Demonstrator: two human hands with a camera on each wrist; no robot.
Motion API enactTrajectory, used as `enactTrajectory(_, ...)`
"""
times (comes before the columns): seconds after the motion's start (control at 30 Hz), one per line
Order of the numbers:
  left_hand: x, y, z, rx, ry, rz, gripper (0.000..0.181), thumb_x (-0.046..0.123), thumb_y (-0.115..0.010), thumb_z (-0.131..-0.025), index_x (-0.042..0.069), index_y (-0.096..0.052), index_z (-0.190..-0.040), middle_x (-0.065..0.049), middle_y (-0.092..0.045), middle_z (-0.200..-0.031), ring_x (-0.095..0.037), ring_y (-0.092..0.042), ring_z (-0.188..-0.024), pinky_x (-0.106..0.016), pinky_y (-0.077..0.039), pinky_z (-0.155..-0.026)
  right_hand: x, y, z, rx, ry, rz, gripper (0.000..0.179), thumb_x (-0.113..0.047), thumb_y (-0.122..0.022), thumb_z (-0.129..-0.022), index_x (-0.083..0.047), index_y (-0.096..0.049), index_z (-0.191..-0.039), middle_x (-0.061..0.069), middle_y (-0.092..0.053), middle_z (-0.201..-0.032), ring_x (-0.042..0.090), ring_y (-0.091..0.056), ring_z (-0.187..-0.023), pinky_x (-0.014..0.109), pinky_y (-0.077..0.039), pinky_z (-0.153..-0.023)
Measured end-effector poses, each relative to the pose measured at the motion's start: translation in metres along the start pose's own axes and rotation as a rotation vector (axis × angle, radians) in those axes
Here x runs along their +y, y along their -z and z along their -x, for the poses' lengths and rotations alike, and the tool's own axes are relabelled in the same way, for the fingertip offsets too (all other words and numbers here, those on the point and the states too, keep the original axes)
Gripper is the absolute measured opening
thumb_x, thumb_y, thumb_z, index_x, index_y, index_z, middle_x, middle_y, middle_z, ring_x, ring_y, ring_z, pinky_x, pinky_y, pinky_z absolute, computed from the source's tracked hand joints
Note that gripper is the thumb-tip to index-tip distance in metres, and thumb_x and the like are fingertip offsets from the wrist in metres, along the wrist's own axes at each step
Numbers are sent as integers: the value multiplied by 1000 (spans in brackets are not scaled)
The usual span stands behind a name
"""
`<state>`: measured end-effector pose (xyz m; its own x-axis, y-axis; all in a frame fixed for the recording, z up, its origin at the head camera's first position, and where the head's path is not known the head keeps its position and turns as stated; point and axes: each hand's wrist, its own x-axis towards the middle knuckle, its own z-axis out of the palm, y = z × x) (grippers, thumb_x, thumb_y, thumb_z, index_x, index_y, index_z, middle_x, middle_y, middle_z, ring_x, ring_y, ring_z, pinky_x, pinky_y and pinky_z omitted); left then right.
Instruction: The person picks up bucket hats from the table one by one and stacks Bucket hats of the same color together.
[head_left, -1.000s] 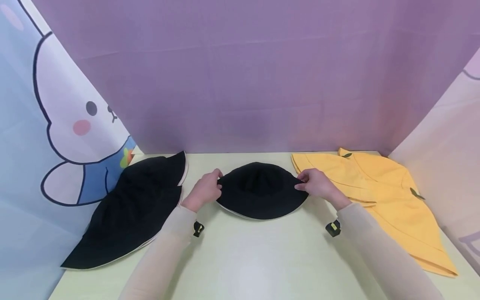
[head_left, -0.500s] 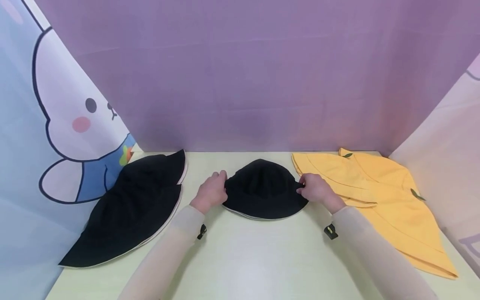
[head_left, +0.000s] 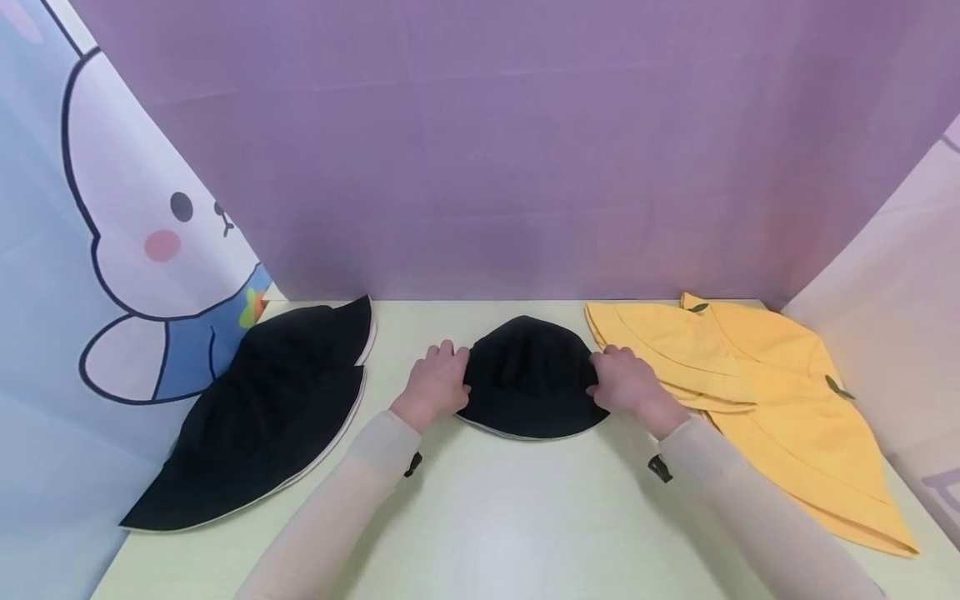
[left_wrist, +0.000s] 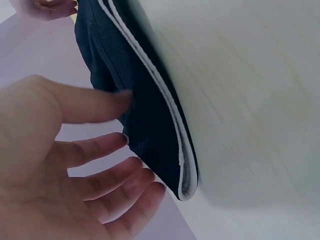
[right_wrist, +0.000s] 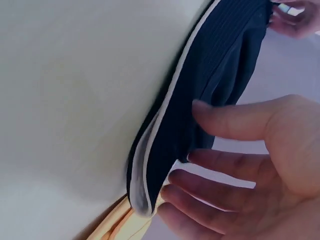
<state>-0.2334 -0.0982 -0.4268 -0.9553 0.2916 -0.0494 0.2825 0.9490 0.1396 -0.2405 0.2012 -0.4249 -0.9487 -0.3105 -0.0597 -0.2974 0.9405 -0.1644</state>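
A black bucket hat with white edging lies at the middle of the table, its crown toward the back. My left hand grips its left side, and my right hand grips the right. In the left wrist view the thumb lies over the hat's front, while the fingertips of the left hand come round behind its edge. The right wrist view has a matching hold: the thumb of the right hand is before the hat, the fingers behind. White edging shows two brim layers folded together.
Black hats lie overlapped at the table's left. Yellow hats with small green leaf shapes overlap at the right, close beyond my right hand. A purple curtain hangs behind the pale table; printed cloths flank it.
Both hands have moved inward along the brim, from its outer tips closer to the crown. The hat's visible width has narrowed and its crown stands slightly taller. The other hats have stayed put.
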Motion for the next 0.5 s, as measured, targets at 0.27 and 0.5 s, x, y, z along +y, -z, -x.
enactTrajectory(0.27,0,-5,1,-60,25,-14,48,28,-69,-96,4,-55,-136,-15,-53,-123,-34,-50,-110,-48,-49,-86,-11,-3,1,-79,31,-16,54,-25,-81,-84,4,-65,-127,20,-59,-115,39,-56,-105,54,-50,-89)
enactTrajectory(0.5,-2,-8,1,-64,28,4,45,24,-66,-98,4,-56,-136,-14,-53,-122,-32,-50,-108,-46,-49,-85,-12,-10,-1,-95,19,68,51,-28,-80,-86,0,-63,-127,19,-55,-119,36,-55,-108,56,-53,-82)
